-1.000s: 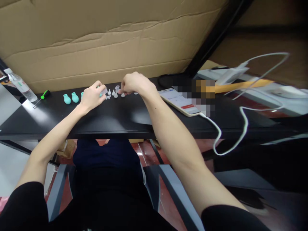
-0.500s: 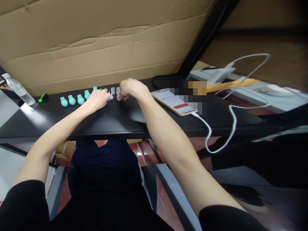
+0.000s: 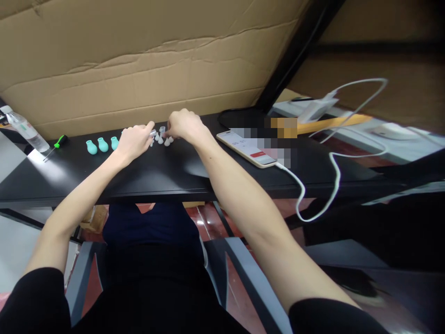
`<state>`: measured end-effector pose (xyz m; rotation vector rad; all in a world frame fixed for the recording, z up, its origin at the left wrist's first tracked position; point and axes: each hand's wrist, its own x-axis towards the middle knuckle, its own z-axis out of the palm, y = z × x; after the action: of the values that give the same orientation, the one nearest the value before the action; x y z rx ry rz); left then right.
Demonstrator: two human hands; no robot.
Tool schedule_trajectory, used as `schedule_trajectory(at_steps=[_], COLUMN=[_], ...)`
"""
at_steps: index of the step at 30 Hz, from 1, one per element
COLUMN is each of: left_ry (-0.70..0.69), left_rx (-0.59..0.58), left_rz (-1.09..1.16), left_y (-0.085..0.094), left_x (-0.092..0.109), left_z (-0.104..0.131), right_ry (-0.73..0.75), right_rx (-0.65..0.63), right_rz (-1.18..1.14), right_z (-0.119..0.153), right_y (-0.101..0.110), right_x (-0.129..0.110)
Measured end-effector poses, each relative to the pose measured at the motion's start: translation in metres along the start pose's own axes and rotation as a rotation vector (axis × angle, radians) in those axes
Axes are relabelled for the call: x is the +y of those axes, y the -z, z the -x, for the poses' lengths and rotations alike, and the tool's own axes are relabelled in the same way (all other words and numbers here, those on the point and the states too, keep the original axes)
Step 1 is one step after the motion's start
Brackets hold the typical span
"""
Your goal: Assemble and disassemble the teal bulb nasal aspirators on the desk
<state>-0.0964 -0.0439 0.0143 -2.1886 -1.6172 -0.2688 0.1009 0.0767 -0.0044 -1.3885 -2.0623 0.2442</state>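
My left hand is closed, with a small translucent plastic piece pinched at its fingertips. Beside it, my right hand reaches down with curled fingers among more small translucent pieces. What the right fingertips grip, if anything, is hidden. A few of these pieces, cup-like or cone-shaped, stand on the black table between the hands. Left of my left hand is a row of turquoise rubber bulbs, upright with their necks up; the hand covers the row's right end.
A phone with a white charging cable lies right of my right arm. At the far left are a water bottle and a green-handled screwdriver. Cardboard walls off the table's back edge.
My left hand has shifted slightly left and up, showing a translucent piece at its fingertips and covering more turquoise bulbs. My right hand has edged left over the translucent pieces.
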Motion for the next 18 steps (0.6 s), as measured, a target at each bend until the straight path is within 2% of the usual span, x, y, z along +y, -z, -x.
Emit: schedule_trajectory(at_steps=[3,6,8,12,18], left_ry=[0.035,0.05,0.037,0.016,0.011], left_rx=[0.121,0.226,0.255,0.281,0.314], left_rz=[0.108,0.238,0.301,0.39,0.489], left_y=[-0.014,-0.026,-0.029,-0.023,-0.015], left_x=[-0.02,-0.035,-0.038,-0.035,-0.04], left_z=[0.002,0.005,0.007,0.011,0.012], right_ry=[0.115,0.337,0.452,0.579,0.608], right_rx=[-0.008,-0.182,-0.232,-0.193,-0.168], right_rz=[-0.118,-0.326,-0.369,-0.412,-0.566], right_z=[0.015,0.03,0.036,0.038,0.035], right_y=[0.017,0.023,0.021,0.012,0.005], right_x=[-0.021,-0.043,-0.052,-0.053,-0.047])
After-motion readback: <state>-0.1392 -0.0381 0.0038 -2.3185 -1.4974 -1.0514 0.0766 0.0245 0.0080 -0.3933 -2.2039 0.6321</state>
